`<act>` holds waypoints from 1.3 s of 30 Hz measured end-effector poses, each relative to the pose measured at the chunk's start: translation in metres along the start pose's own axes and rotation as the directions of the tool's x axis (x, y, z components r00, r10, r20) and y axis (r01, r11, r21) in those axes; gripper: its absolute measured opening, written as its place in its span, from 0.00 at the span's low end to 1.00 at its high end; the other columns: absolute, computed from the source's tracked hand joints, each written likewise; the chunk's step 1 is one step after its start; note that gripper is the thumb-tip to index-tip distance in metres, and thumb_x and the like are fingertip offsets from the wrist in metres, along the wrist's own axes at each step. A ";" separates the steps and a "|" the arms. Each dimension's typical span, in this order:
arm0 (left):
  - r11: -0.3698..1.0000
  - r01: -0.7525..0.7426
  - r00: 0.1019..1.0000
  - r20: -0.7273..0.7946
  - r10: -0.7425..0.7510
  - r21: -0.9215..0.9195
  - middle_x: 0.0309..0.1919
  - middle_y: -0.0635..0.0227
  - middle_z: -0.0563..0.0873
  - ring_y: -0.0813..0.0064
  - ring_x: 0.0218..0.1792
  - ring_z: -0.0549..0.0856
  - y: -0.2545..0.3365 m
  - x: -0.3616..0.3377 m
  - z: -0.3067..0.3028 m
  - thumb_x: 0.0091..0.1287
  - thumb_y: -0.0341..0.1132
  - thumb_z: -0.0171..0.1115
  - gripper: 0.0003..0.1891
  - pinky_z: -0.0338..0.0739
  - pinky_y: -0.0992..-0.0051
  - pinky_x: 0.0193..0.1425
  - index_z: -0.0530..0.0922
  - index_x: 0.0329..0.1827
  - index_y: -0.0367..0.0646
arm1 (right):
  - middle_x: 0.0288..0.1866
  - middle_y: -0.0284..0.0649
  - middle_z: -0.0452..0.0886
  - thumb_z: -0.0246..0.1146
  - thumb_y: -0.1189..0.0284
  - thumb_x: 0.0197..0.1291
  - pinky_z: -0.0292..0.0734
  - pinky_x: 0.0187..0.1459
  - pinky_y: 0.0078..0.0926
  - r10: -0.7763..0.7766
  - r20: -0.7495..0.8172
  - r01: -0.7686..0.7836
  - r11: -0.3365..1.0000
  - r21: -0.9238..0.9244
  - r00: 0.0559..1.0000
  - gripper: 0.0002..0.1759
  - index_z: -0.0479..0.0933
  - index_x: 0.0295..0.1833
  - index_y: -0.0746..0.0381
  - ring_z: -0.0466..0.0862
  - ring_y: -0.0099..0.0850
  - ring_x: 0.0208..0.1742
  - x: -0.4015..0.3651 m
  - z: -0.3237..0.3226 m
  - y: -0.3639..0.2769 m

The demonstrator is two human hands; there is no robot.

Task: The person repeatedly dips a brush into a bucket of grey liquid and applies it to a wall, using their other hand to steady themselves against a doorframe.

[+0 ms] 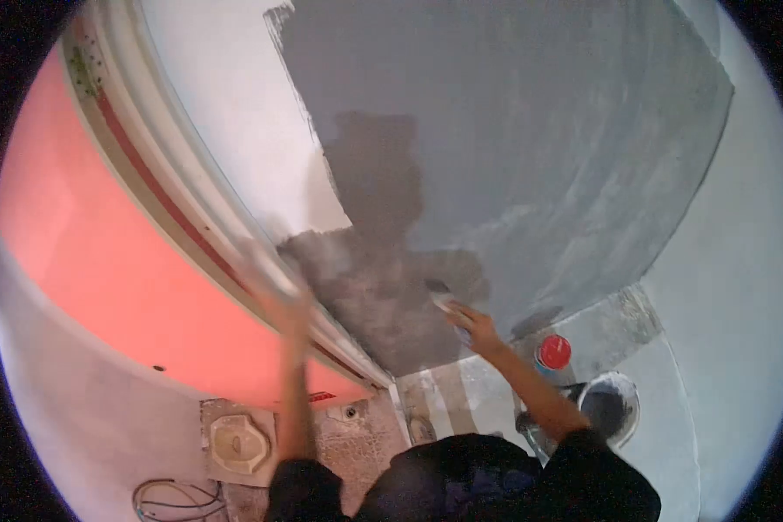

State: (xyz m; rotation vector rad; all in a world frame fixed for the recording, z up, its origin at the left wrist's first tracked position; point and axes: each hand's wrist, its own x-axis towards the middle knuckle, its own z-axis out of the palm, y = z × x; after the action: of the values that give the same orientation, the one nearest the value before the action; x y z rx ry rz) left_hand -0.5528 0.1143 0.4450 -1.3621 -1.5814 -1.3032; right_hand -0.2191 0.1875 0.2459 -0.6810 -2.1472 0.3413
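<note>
My right hand (pixel 471 329) is closed around the light handle of a tool (pixel 444 298), whose dark end is close to the grey coating (pixel 513 157) on the wall. To the left, my left hand (pixel 287 309) is smeared by motion in front of the white door frame (pixel 226 217); its fingers and anything in them cannot be made out. The grey coating has a ragged left edge beside a white part of the wall (pixel 226 96). My shadow falls on the coating.
At the lower right are a bucket (pixel 632 409) of grey material and a red-lidded container (pixel 553 351). A squat toilet (pixel 237 444) and a coiled hose (pixel 139 502) lie at the lower left. A pink-lit surface (pixel 104 252) curves along the left.
</note>
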 end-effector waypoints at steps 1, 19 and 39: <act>0.980 0.155 0.976 0.174 -0.132 -0.127 0.69 0.44 0.68 0.46 0.70 0.66 0.010 -0.054 0.014 0.62 0.33 0.66 0.36 0.60 0.53 0.74 0.62 0.72 0.31 | 0.64 0.46 0.79 0.68 0.82 0.51 0.82 0.55 0.37 0.152 -0.026 -0.148 0.981 0.122 0.988 0.24 0.81 0.55 0.55 0.82 0.43 0.60 -0.024 -0.012 -0.009; 0.901 0.418 -0.254 0.938 0.237 -0.115 0.35 0.54 0.85 0.56 0.37 0.84 0.274 -0.403 0.070 0.67 0.34 0.62 0.08 0.75 0.58 0.45 0.83 0.42 0.39 | 0.47 0.39 0.80 0.62 0.67 0.70 0.79 0.50 0.22 0.873 -0.249 -0.252 0.151 0.956 -0.419 0.14 0.77 0.53 0.66 0.81 0.27 0.45 -0.457 -0.149 0.022; 0.766 0.631 -0.361 0.828 0.429 -0.122 0.75 0.27 0.44 0.38 0.77 0.49 0.470 -0.599 0.107 0.60 0.42 0.68 0.55 0.49 0.60 0.80 0.38 0.75 0.20 | 0.48 0.50 0.86 0.60 0.86 0.50 0.78 0.56 0.36 0.906 -0.397 -0.989 0.147 -0.033 0.148 0.21 0.86 0.49 0.59 0.86 0.45 0.51 -0.590 -0.212 0.158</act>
State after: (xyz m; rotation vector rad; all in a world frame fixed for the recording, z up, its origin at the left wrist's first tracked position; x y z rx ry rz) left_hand 0.0522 0.0172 -0.0186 -3.6379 -2.3595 -0.1969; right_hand 0.3008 -0.0239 -0.0761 -2.1875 -1.1199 0.5420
